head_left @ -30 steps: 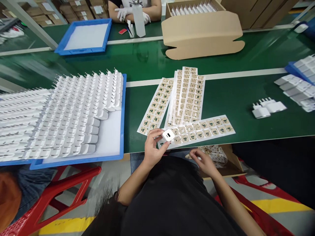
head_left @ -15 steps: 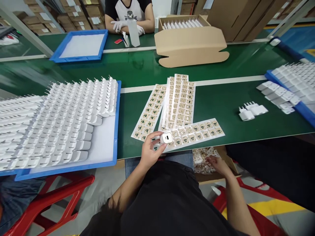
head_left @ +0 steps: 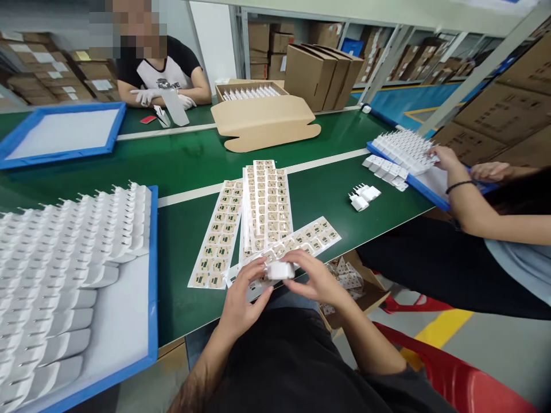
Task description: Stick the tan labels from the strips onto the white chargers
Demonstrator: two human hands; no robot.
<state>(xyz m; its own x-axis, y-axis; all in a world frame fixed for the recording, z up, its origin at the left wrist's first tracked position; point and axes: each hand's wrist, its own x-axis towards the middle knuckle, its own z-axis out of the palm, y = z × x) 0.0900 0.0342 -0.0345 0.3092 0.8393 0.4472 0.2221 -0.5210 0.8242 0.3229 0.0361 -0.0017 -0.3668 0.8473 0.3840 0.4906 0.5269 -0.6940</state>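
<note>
A white plug-in charger point(head_left: 280, 271) is held just above the table's near edge. My right hand point(head_left: 316, 278) has its index finger and thumb around its right side. My left hand point(head_left: 243, 301) is at the charger's left end, fingertips close to or touching it, with the thumb spread apart below. Beneath the charger lies a loose sticker sheet point(head_left: 316, 234), partly covered by my hands. More sticker sheets point(head_left: 271, 201) are stacked behind it, and another sheet point(head_left: 217, 235) slants to the left.
On the left, a blue-rimmed tray point(head_left: 152, 287) holds rows of white chargers point(head_left: 64, 275). Several chargers point(head_left: 364, 196) lie at the right, near a co-worker's hand point(head_left: 445, 158) over another tray point(head_left: 430, 192). Under the table edge is a box of scraps point(head_left: 368, 287). A carton point(head_left: 264, 115) stands opposite.
My right hand has come up from the scrap box to the charger. The charger has turned, so its port face no longer shows. The view has swung right and up.
</note>
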